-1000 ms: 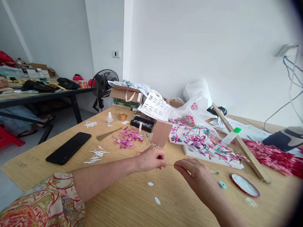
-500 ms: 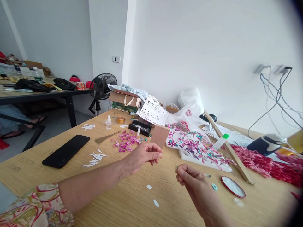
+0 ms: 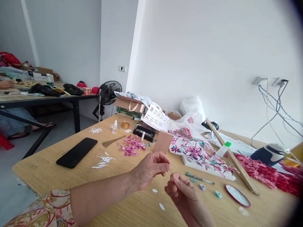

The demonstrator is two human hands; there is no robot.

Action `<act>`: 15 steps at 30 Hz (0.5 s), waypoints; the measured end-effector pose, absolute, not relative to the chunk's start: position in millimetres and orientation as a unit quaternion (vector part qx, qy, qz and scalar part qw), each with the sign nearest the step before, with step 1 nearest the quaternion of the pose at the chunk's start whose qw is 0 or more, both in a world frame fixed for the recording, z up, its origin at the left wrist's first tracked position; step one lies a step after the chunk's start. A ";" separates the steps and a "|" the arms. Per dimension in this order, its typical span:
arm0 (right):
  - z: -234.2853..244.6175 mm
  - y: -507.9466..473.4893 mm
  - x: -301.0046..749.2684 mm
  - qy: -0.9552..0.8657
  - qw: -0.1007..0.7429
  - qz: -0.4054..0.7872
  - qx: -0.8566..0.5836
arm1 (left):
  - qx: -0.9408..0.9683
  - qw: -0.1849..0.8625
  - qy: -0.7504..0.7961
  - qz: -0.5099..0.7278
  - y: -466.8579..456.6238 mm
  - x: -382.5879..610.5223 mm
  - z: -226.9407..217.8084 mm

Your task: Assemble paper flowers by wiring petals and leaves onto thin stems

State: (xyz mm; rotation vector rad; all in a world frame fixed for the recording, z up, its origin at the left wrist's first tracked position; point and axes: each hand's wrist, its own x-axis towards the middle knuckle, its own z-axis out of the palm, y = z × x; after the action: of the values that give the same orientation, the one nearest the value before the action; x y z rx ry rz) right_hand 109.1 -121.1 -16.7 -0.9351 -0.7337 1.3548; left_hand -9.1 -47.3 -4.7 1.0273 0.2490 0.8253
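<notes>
My left hand (image 3: 151, 167) is raised over the wooden table (image 3: 47, 170) with thumb and fingers pinched together near the top end of a thin wire (image 3: 171, 172). My right hand (image 3: 181, 190) sits just below and to the right, fingers curled in a pinch on the same thin wire. The two hands nearly touch. Below them lie two small white petal cut-outs (image 3: 161, 206). Pink petals (image 3: 131, 147) are heaped further back on the table.
A black phone (image 3: 77, 152) lies at the left, white paper cut-outs (image 3: 103, 160) beside it. A white foam board with pink and teal flowers (image 3: 201, 154), a wooden stick (image 3: 230, 157), a red-rimmed lid (image 3: 237, 195) and red petals (image 3: 265, 170) are to the right. A fan (image 3: 107, 94) stands behind.
My hands drew apart, then came close together again, higher and nearer to me. The wire now points upward from my right hand instead of lying level. The view has shifted left.
</notes>
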 end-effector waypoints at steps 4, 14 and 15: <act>-16.1 -121.7 101.9 -0.315 0.613 0.609 -0.393 | 0.451 0.798 0.108 0.384 -49.3 -11.9 -2.6; -28.8 -120.8 88.8 -0.295 0.635 0.631 -0.334 | 0.328 0.872 0.050 0.360 -52.6 -11.6 -7.9; -30.6 -120.2 87.8 -0.292 0.642 0.628 -0.330 | 0.318 0.876 0.048 0.360 -52.7 -11.0 -8.8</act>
State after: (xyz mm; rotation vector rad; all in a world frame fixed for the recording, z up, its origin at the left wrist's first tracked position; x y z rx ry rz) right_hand 87.8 -120.2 -30.6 -0.7526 -0.6653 1.4306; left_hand -11.0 -52.7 -8.8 0.6644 0.0999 0.7508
